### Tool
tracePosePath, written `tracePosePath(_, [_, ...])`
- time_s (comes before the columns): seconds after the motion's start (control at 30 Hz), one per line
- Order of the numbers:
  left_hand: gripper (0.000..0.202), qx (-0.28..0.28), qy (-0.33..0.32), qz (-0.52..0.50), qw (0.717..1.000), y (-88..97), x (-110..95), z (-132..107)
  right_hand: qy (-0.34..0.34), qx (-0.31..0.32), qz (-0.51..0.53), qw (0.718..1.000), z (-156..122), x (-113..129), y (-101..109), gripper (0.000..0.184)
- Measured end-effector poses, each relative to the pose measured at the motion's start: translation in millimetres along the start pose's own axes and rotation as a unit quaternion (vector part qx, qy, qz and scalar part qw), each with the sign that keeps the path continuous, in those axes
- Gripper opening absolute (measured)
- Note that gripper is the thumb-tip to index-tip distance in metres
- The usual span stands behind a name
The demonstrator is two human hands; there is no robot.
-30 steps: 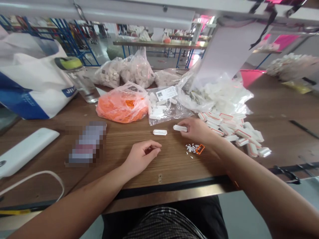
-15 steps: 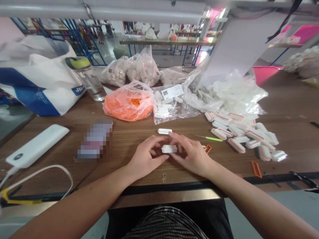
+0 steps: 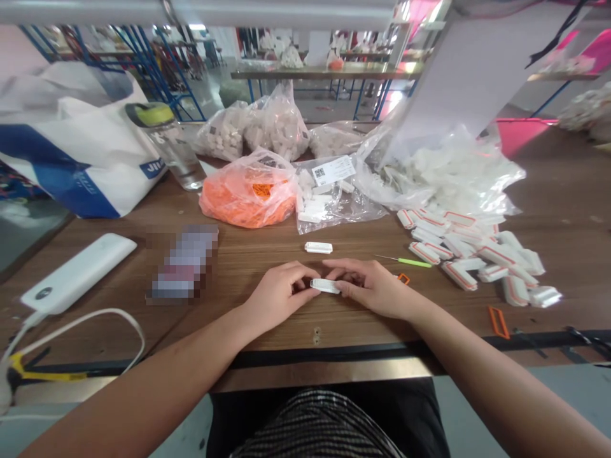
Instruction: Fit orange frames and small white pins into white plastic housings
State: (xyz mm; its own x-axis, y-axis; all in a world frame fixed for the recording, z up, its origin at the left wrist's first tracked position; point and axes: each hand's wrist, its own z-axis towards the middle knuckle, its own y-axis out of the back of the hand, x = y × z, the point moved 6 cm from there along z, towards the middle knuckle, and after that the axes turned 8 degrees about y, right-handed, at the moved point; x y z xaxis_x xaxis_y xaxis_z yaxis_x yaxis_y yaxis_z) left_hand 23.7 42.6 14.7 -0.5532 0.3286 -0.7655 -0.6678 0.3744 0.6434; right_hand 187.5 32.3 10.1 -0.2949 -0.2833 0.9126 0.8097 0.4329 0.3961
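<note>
My left hand [image 3: 281, 294] and my right hand [image 3: 372, 287] meet at the near middle of the wooden table [image 3: 548, 210], both pinching one small white plastic piece [image 3: 325, 285] between their fingertips. A second white piece [image 3: 318, 247] lies just beyond them. A thin tool with a green handle [image 3: 405, 261] lies to the right of my right hand, and a small orange ring [image 3: 403, 278] shows by its knuckles. A pile of white pieces with orange rims [image 3: 472, 254] spreads out at the right.
Bags stand behind: an orange-filled one [image 3: 245, 194], a clear labelled one with white parts [image 3: 329, 197], a big clear one [image 3: 443, 172]. A water bottle [image 3: 167, 143], a white and blue bag [image 3: 71, 146], a white power bank [image 3: 79, 270] with cable sit left. An orange ring [image 3: 498, 321] lies near the front edge.
My right hand brought a white piece from further back to the table's near middle, and my left hand joined it there. Both now pinch the piece low over the table.
</note>
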Motion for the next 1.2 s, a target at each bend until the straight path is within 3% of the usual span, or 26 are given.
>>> tracePosePath(0.17, [0.017, -0.011, 0.041, -0.034, 0.999, 1.5, 6, 2, -0.009, -0.020, 0.000, 1.000, -1, -3, 3, 0.049])
tracePosePath(0.37, [0.022, 0.039, 0.072, -0.142, 0.986, -2.4, 11, 2, -0.038, -0.013, 0.092, 0.995, 0, -10, 3, 0.054])
tracePosePath(0.5, [0.030, 0.052, 0.102, -0.162, 0.980, -3.0, 15, 2, -0.046, -0.018, 0.119, 0.992, 1, -11, 4, 0.058])
tracePosePath(0.6, [0.034, 0.053, 0.108, -0.214, 0.969, -4.9, 12, 2, 0.008, -0.057, 0.062, 0.996, 0, -5, 6, 0.055])
tracePosePath(0.7, [0.035, 0.028, 0.161, -0.292, 0.942, -6.8, 12, 1, 0.115, -0.131, -0.077, 0.982, -4, 10, 6, 0.057])
tracePosePath(0.83, [0.041, 0.063, 0.172, -0.418, 0.890, -15.1, 4, -1, 0.258, -0.194, -0.269, 0.908, -14, 33, -3, 0.071])
tracePosePath(0.97, [0.035, 0.069, 0.161, -0.477, 0.861, -19.0, 5, -2, 0.336, -0.192, -0.341, 0.857, -21, 42, -14, 0.080])
tracePosePath(1.07, [0.033, 0.061, 0.148, -0.468, 0.869, -18.2, 8, 0, 0.353, -0.193, -0.332, 0.853, -23, 42, -15, 0.083])
tracePosePath(1.2, [0.036, 0.050, 0.118, -0.429, 0.894, -12.6, 7, 1, 0.327, -0.200, -0.307, 0.871, -21, 38, -13, 0.082])
